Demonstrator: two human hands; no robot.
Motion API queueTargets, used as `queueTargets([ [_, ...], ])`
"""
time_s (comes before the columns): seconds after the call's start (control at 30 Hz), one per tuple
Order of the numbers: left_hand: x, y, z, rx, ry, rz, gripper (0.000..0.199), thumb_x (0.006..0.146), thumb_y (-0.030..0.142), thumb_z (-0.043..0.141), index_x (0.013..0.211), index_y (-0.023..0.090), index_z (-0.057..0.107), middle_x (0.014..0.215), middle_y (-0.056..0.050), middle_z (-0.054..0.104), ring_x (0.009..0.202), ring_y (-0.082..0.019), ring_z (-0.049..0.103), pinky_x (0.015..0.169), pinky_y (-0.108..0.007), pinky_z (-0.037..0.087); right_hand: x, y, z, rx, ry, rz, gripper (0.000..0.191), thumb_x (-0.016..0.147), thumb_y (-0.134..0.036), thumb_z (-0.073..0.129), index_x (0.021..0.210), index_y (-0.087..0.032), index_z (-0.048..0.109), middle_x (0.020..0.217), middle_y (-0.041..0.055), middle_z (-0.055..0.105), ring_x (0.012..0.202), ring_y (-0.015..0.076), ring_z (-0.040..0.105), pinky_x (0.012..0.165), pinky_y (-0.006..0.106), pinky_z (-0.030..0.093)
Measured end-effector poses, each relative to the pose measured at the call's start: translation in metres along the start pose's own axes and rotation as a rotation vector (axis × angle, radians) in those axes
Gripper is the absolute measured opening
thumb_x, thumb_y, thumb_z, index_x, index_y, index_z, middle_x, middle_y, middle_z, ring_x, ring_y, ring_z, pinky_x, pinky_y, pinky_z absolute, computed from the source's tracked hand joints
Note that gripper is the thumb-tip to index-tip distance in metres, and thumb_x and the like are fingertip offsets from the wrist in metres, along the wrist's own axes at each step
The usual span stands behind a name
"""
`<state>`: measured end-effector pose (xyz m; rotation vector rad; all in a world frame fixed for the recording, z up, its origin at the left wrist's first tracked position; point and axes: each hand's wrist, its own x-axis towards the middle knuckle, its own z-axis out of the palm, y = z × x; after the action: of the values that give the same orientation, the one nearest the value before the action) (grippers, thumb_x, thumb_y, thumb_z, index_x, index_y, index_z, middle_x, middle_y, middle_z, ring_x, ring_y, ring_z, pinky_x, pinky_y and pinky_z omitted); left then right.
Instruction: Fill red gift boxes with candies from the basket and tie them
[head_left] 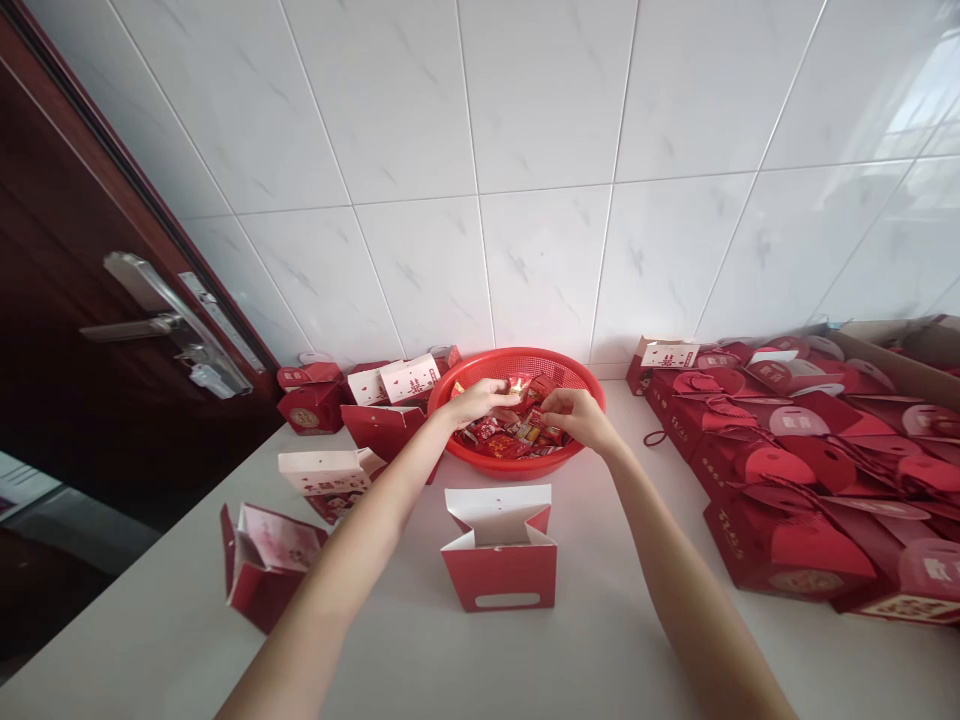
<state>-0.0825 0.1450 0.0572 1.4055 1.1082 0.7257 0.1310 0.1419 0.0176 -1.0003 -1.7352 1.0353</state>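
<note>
A red plastic basket (517, 466) stands against the tiled wall with many wrapped candies (504, 443) in it. Over its left part, my left hand (482, 402) is closed on a red-wrapped candy (519, 384) held at the fingertips. My right hand (579, 416) is over the basket's right side, fingers bent together near the candies; what they grip, if anything, is hidden. Between my forearms, in front of the basket, an open red gift box (501, 578) stands upright with its white inner flaps raised.
Several open red boxes (274, 570) stand on the left of the white table (600, 640). Closed red boxes (787, 540) fill the right side in rows, beside a cardboard carton (885, 345) at the back. A dark door (112, 250) with a metal handle is at the left.
</note>
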Motion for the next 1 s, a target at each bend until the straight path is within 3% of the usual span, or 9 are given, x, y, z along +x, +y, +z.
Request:
queueTargets([
  [0.17, -0.001, 0.004, 0.001, 0.04, -0.039, 0.031, 0.046, 0.054, 0.041, 0.093, 0.071, 0.014, 0.06, 0.074, 0.003, 0.064, 0.073, -0.018, 0.07, 0.083, -0.036, 0.055, -0.001, -0.003, 0.001, 0.009, 0.022, -0.002, 0.012, 0.07, -0.031, 0.073, 0.069, -0.021, 0.067, 0.069, 0.0023, 0.07, 0.063, 0.0184, 0.064, 0.058, 0.03, 0.051],
  [0.37, 0.002, 0.014, 0.011, 0.264, -0.167, 0.135, 0.042, 0.062, 0.05, 0.087, 0.072, 0.014, 0.068, 0.07, 0.001, 0.066, 0.073, -0.019, 0.068, 0.078, -0.035, 0.053, -0.005, -0.015, 0.002, 0.163, 0.029, -0.067, 0.036, 0.075, -0.055, 0.073, 0.081, -0.02, 0.068, 0.079, 0.0042, 0.072, 0.076, 0.0214, 0.068, 0.067, 0.032, 0.054],
  [0.5, 0.008, 0.016, 0.015, 0.223, -0.189, 0.17, 0.044, 0.067, 0.052, 0.083, 0.086, 0.013, 0.074, 0.088, -0.005, 0.074, 0.086, -0.023, 0.07, 0.083, -0.036, 0.054, -0.006, -0.019, 0.002, 0.294, 0.188, -0.044, 0.036, 0.071, -0.054, 0.076, 0.074, -0.021, 0.061, 0.075, 0.003, 0.071, 0.072, 0.02, 0.066, 0.065, 0.031, 0.053],
  [0.57, 0.012, 0.014, 0.011, 0.299, -0.192, 0.131, 0.047, 0.073, 0.05, 0.079, 0.103, 0.014, 0.075, 0.102, -0.008, 0.076, 0.093, -0.024, 0.07, 0.084, -0.034, 0.054, -0.005, -0.02, 0.003, 0.36, 0.3, -0.015, 0.033, 0.072, -0.049, 0.075, 0.074, -0.022, 0.058, 0.078, 0.0026, 0.071, 0.074, 0.0193, 0.066, 0.067, 0.031, 0.054],
  [0.63, 0.017, 0.009, 0.004, 0.535, -0.175, 0.051, 0.046, 0.077, 0.044, 0.075, 0.114, 0.017, 0.073, 0.108, -0.008, 0.076, 0.096, -0.024, 0.07, 0.084, -0.03, 0.052, -0.004, -0.02, 0.003, 0.463, 0.363, 0.037, 0.028, 0.073, -0.045, 0.072, 0.077, -0.023, 0.057, 0.081, 0.0025, 0.072, 0.076, 0.0192, 0.067, 0.069, 0.031, 0.055],
  [0.77, 0.032, -0.005, -0.005, 0.872, -0.118, -0.065, 0.041, 0.069, 0.032, 0.078, 0.108, 0.022, 0.075, 0.105, -0.004, 0.077, 0.099, -0.025, 0.069, 0.083, -0.026, 0.049, 0.0, -0.016, 0.004, 0.582, 0.374, 0.087, 0.022, 0.074, -0.043, 0.065, 0.077, -0.024, 0.053, 0.076, 0.0042, 0.072, 0.073, 0.0225, 0.069, 0.068, 0.035, 0.057],
  [0.9, 0.05, -0.014, 0.006, 0.959, -0.133, -0.096, 0.044, 0.066, 0.033, 0.078, 0.108, 0.023, 0.073, 0.105, -0.004, 0.076, 0.098, -0.026, 0.069, 0.079, -0.027, 0.048, 0.003, -0.008, 0.006, 0.603, 0.386, 0.08, 0.021, 0.072, -0.042, 0.061, 0.071, -0.025, 0.049, 0.065, 0.0013, 0.064, 0.065, 0.0226, 0.066, 0.061, 0.035, 0.054],
  [1.0, 0.058, -0.015, 0.019, 1.012, -0.153, -0.104, 0.048, 0.063, 0.034, 0.079, 0.109, 0.022, 0.072, 0.104, -0.005, 0.075, 0.095, -0.028, 0.069, 0.077, -0.029, 0.048, 0.004, -0.005, 0.007, 0.643, 0.397, 0.085, 0.017, 0.07, -0.039, 0.063, 0.073, -0.024, 0.056, 0.064, 0.0001, 0.062, 0.063, 0.021, 0.065, 0.058, 0.033, 0.052],
])
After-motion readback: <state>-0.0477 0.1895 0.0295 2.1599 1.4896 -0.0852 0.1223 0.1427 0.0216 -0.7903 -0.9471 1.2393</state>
